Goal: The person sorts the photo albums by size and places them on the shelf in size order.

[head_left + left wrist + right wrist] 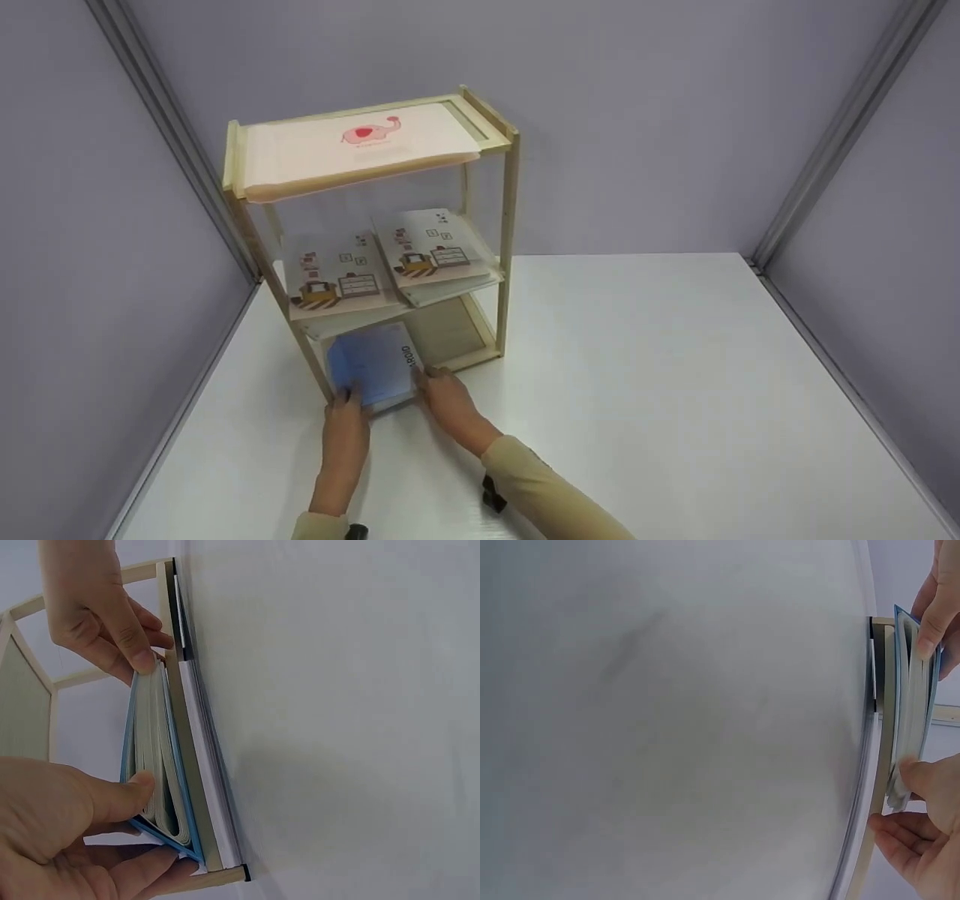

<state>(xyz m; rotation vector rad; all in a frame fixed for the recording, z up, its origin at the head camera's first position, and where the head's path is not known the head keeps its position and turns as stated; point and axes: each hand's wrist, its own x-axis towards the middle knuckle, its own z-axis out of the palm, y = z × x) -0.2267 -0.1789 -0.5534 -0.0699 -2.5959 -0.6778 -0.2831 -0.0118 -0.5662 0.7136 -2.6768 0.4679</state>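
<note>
A thick book [375, 364] with a blue-and-white cover lies on the left part of the wooden rack's bottom shelf [450, 334]. Its page edges [154, 727] face me between blue covers. My left hand [346, 431] grips the near left corner, thumb against the page edges and fingers around the cover. At the near right corner, my right hand [450, 405] pinches the book, its thumb on the page side in the right wrist view. Both hands are at the shelf's front rail [885, 735].
The wooden rack [510, 225] stands on a white table [675, 390]. Two illustrated booklets [341, 281] lie side by side on its middle shelf, overhanging the front. A cover with a pink elephant [307, 154] lies on top. Grey walls [637, 127] enclose the table.
</note>
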